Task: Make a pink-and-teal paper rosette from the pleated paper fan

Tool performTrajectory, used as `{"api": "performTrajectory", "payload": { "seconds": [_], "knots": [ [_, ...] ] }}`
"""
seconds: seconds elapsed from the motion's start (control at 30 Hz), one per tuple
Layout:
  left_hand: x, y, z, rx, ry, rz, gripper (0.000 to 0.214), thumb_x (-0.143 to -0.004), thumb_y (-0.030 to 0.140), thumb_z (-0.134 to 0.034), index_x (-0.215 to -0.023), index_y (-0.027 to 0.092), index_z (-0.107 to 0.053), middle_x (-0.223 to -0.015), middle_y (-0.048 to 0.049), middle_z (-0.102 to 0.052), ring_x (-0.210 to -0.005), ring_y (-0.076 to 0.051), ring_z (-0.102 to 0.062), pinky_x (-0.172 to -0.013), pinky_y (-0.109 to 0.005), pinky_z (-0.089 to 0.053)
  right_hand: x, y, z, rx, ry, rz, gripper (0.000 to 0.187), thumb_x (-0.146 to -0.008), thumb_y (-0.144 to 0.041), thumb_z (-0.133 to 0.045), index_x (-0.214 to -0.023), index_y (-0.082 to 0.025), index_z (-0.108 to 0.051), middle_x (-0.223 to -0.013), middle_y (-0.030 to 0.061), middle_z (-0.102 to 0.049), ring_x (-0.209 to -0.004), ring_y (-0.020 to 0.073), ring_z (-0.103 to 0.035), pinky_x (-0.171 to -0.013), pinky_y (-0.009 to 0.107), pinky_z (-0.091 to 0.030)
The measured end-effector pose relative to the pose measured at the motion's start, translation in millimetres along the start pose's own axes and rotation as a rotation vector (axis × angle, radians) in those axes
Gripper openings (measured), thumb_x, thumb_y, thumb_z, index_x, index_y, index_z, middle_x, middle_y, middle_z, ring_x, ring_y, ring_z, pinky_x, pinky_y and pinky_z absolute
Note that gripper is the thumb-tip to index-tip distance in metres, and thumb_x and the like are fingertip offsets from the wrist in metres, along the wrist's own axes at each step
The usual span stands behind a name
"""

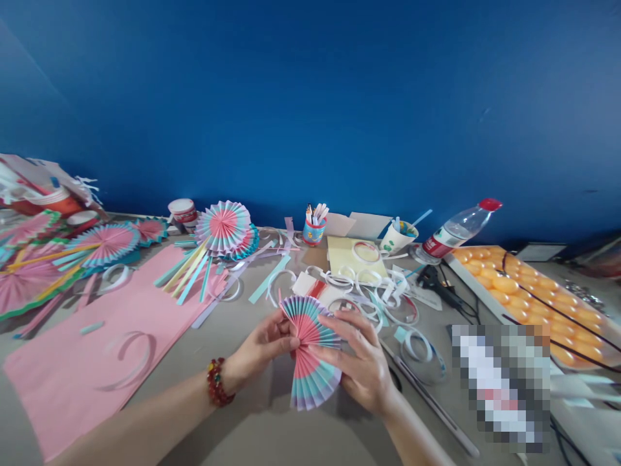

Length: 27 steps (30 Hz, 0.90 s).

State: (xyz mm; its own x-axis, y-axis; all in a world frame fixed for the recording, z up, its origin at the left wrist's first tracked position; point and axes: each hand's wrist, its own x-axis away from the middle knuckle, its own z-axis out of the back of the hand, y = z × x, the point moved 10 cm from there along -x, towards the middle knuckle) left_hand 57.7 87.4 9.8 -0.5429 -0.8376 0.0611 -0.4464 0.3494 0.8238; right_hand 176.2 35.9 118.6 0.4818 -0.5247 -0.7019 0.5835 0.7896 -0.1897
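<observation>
A pleated paper fan [313, 382] in pink, mint and lilac is held up over the table in front of me, spread to more than a half circle. My left hand [276, 336] pinches it near its pink centre, thumb on the front. Across its right side lie the fingers of my right hand [361, 359], gripping the pleats, with the thumb mostly hidden. Behind the fan are curled white paper strips [383, 291]. Finished pleated rosettes [223, 226] with paper streamers lie at the back left.
Pink paper sheets [92, 362] cover the left of the table. At the back stand a pencil cup [314, 230], a paper cup [395, 238] and a tilted plastic bottle [453, 232]. On the right are a glue gun [449, 294], a long metal tool [431, 401] and a tray of orange domes [524, 285].
</observation>
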Motion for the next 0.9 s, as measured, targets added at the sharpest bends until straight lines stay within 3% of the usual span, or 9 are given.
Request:
{"api": "performTrajectory", "payload": {
  "seconds": [0.23, 0.37, 0.5, 0.67, 0.73, 0.9],
  "knots": [
    [-1, 1, 4.1, 0.012, 0.031, 0.001, 0.032, -0.079, 0.031, -0.079, -0.105, 0.02, -0.065, -0.084, -0.0038, -0.061, -0.082, -0.018, -0.06, -0.08, -0.031, -0.046, 1, 4, 6, -0.083, 0.052, -0.008, 0.027, -0.086, -0.006, -0.051, -0.093, -0.021, -0.071, -0.122, 0.0087, -0.067, -0.119, 0.0252, -0.054, -0.093, 0.042, -0.052],
    [-3, 1, 12.2, 0.03, 0.084, -0.003, 0.038, -0.079, 0.031, -0.079, -0.112, 0.019, -0.064, -0.097, -0.0067, -0.064, -0.089, -0.019, -0.062, -0.079, -0.029, -0.047, 2, 6, 8, -0.067, 0.027, 0.018, 0.021, -0.089, -0.013, -0.055, -0.101, -0.021, -0.071, -0.119, 0.0095, -0.07, -0.117, 0.0259, -0.056, -0.092, 0.044, -0.053],
    [-3, -2, 20.9, 0.089, 0.148, 0.026, 0.031, -0.077, 0.028, -0.081, -0.1, 0.018, -0.064, -0.087, -0.0024, -0.062, -0.082, -0.015, -0.06, -0.076, -0.026, -0.047, 1, 11, 7, -0.111, -0.027, 0.007, 0.029, -0.089, -0.01, -0.056, -0.111, -0.023, -0.07, -0.118, 0.0082, -0.071, -0.115, 0.0252, -0.058, -0.091, 0.044, -0.054],
    [-5, -3, 33.7, 0.184, 0.232, 0.017, 0.028, -0.074, 0.025, -0.083, -0.083, 0.017, -0.058, -0.075, 0.0032, -0.054, -0.07, -0.01, -0.054, -0.07, -0.022, -0.045, 5, 34, 27, -0.227, 0.144, -0.176, 0.024, -0.087, -0.007, -0.058, -0.102, -0.023, -0.068, -0.107, 0.0089, -0.072, -0.101, 0.0245, -0.066, -0.086, 0.044, -0.055],
    [-6, -2, 35.3, 0.191, 0.232, 0.0, 0.028, -0.075, 0.025, -0.083, -0.08, 0.017, -0.057, -0.071, 0.0043, -0.052, -0.066, -0.009, -0.053, -0.068, -0.021, -0.044, 9, 43, 28, -0.247, 0.172, -0.265, 0.023, -0.089, -0.01, -0.058, -0.106, -0.022, -0.067, -0.104, 0.0094, -0.07, -0.1, 0.0239, -0.066, -0.086, 0.042, -0.055],
    [-5, -3, 35.1, 0.111, 0.227, -0.001, 0.028, -0.077, 0.029, -0.082, -0.091, 0.018, -0.061, -0.077, 0.0023, -0.057, -0.072, -0.011, -0.058, -0.07, -0.023, -0.046, 18, 50, -3, -0.363, 0.02, -0.421, 0.039, -0.091, -0.024, -0.06, -0.13, -0.022, -0.055, -0.112, 0.0093, -0.066, -0.091, 0.0195, -0.067, -0.083, 0.034, -0.057]
  ]
}}
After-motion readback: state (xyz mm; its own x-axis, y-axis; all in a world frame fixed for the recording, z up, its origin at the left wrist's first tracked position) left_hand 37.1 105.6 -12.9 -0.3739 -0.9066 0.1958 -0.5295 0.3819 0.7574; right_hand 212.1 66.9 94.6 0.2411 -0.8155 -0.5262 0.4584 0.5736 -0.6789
